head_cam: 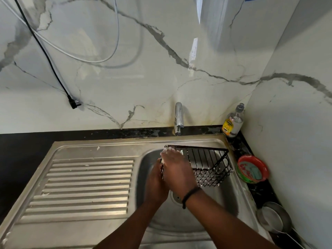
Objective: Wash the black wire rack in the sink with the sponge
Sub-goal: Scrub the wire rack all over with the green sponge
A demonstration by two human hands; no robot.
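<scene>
Over the sink (100, 177) basin, the left hand (155, 184) curls round the near end of the black wire rack (206, 164), steadying it clear of the bottom. The right hand (177, 169) lies across that end, foam at its fingertips; the sponge is hidden, so its grip is unclear. Farther right stands a soap bottle (232, 121).

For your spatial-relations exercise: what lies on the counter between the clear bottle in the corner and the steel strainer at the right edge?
In the head view, a red-rimmed round container sits between the clear bottle and the steel strainer.
</scene>
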